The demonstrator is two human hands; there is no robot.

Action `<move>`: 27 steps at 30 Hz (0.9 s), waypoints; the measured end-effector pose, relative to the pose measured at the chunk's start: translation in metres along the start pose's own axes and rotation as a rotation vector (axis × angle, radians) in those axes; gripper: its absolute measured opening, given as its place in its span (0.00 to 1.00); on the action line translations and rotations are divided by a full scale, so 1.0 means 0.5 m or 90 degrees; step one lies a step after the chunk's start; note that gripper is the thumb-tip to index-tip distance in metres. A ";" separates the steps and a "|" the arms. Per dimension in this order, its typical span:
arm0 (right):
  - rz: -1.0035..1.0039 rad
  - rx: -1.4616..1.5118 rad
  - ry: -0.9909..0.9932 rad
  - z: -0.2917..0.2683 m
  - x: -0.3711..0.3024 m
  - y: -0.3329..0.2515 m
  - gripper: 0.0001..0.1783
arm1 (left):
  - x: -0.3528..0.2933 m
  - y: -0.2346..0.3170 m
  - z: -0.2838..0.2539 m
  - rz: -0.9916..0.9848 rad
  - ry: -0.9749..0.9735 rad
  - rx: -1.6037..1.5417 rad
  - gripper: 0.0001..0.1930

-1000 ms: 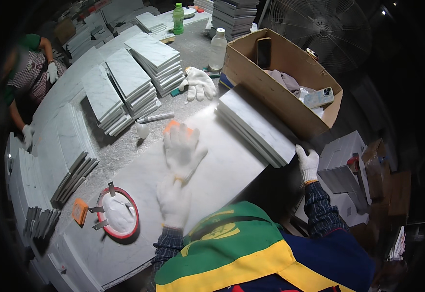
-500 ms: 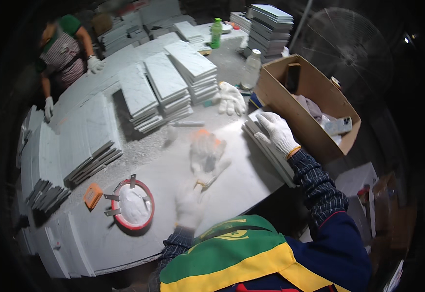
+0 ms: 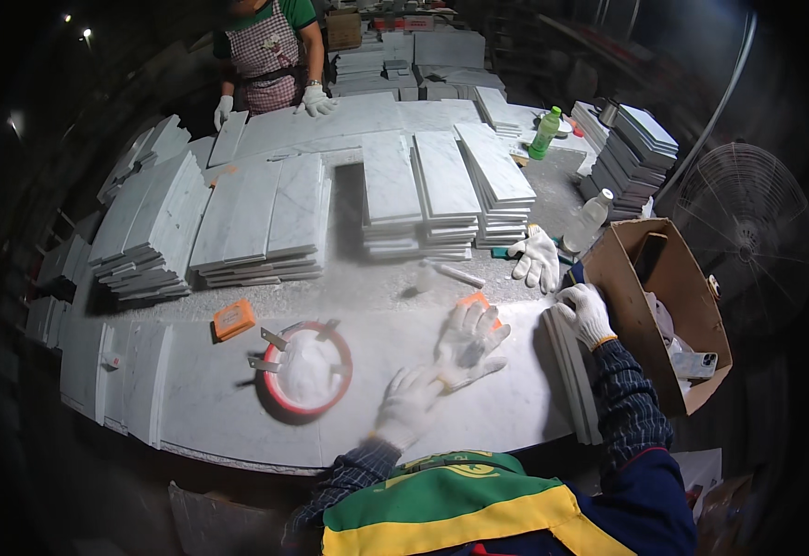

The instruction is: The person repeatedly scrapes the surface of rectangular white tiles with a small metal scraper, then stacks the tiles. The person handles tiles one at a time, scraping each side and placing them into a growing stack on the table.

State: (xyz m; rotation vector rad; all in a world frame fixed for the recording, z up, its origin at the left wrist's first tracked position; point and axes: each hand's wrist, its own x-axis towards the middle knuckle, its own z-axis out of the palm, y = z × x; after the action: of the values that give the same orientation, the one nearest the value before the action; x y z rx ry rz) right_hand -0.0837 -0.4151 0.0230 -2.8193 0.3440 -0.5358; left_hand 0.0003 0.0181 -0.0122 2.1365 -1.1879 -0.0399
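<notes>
My left hand (image 3: 409,403), in a white knit glove, reaches over the pale stone table with fingers stretched out. Its fingertips are at the cuff of a loose white work glove (image 3: 471,345), whose palm and fingers are smudged grey. Part of an orange block (image 3: 486,306) shows behind that glove. At the right, my gloved right hand (image 3: 584,313) rests on the far end of a small stack of stone tiles (image 3: 571,385), its fingers apart and slightly bent. A red-rimmed bowl of white powder (image 3: 310,366) with metal blades at its edge stands to the left.
Stacks of marble tiles (image 3: 391,185) cover the table's far side. An orange case (image 3: 233,320) lies left of the bowl. A cardboard box (image 3: 636,306), clear bottle (image 3: 590,221), green bottle (image 3: 545,132) and fan (image 3: 747,222) stand right. A person (image 3: 270,56) works opposite.
The view has swung left. My left hand has moved up to the loose glove's cuff. My right hand stays on the tile stack, its fingers less spread.
</notes>
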 end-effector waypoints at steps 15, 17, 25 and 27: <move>0.194 0.111 -0.296 -0.058 0.122 -0.015 0.19 | 0.024 0.009 -0.014 0.019 -0.005 0.022 0.10; 0.200 0.104 -0.146 -0.045 0.194 -0.022 0.26 | 0.025 0.011 -0.013 0.011 -0.001 0.010 0.11; 0.201 -0.129 0.037 0.075 0.532 -0.077 0.56 | 0.020 0.005 -0.009 -0.013 0.017 -0.002 0.16; 0.281 -0.134 -0.001 0.100 0.578 -0.090 0.62 | 0.020 0.003 -0.011 -0.010 0.005 0.004 0.16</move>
State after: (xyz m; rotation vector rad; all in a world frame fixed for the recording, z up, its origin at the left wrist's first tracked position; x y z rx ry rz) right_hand 0.2055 -0.4421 0.0850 -2.8016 1.0448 -0.4176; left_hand 0.0068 0.0129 -0.0041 2.1492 -1.1685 -0.0358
